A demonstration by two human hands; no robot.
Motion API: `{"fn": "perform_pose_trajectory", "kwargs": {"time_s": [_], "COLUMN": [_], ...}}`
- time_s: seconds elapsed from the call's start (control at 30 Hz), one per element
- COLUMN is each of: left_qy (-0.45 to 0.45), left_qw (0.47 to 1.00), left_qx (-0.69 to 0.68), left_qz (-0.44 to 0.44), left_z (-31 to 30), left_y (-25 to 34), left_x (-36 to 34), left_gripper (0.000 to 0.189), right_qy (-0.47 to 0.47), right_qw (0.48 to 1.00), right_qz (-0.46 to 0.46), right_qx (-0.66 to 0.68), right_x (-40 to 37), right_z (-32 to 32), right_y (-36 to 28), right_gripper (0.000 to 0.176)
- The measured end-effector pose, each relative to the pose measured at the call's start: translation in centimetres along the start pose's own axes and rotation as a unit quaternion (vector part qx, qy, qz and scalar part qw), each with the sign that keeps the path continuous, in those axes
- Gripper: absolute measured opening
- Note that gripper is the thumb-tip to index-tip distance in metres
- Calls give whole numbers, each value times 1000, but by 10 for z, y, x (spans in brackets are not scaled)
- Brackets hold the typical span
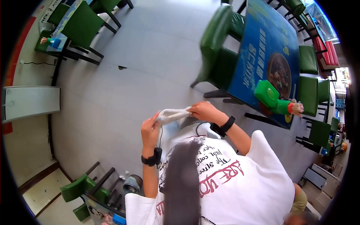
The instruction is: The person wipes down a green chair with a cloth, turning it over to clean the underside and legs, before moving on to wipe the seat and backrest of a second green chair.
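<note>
A whitish cloth [172,115] is stretched between my two hands in front of my chest. My left hand [150,129] is closed on one end of it, fingers pinched together. The other end is gripped by my right hand [204,111], with the fingers pressed on the fabric. Both wrists wear black straps with small devices. Below the cloth, part of a grey-blue shape is blurred and cannot be made out.
A blue printed table [258,41] stands at the right, bearing a green tissue box [267,93] and a green holder. Green chairs [215,45] surround it. More chairs and tables stand upper left and lower left, near a bin [132,183]. Part of another person [300,198] shows lower right.
</note>
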State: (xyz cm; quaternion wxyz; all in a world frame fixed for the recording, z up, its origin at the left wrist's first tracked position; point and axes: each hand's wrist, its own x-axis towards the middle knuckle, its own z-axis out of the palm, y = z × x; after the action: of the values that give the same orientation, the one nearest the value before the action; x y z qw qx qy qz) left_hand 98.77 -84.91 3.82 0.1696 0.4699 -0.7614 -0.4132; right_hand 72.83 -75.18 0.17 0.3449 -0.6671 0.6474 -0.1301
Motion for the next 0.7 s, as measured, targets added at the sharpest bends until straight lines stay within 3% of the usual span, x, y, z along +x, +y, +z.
{"fn": "perform_pose_trajectory", "kwargs": {"time_s": [0.1,0.2,0.33,0.43,0.53,0.63,0.7], "left_qy": [82,111,83,27,64,40,39], "left_qw": [974,960,946,948,945,954,963], "left_qx": [116,139,146,145,85,97,93], "left_qz": [175,218,279,282,309,282,249], "left_z": [-63,-123,-191,-234,-268,-324,-358], "left_y": [-10,-27,-53,-76,-88,-88,-87], "left_x": [53,110,197,266,341,400,435], "left_gripper": [32,28,29,26,31,37,40], "right_qy": [0,45,123,156,136,129,200], "right_qw": [1000,999,991,984,989,988,980], "right_qz": [20,19,17,-3,17,54,16], "right_qx": [10,24,-53,-87,-60,59,13], "right_x": [71,144,254,345,434,525,582], "right_z": [-4,-24,-25,-35,-60,-92,-126], "right_y": [-40,-82,-84,-74,-73,-72,-78], "right_gripper": [25,28,30,33,35,35,33]}}
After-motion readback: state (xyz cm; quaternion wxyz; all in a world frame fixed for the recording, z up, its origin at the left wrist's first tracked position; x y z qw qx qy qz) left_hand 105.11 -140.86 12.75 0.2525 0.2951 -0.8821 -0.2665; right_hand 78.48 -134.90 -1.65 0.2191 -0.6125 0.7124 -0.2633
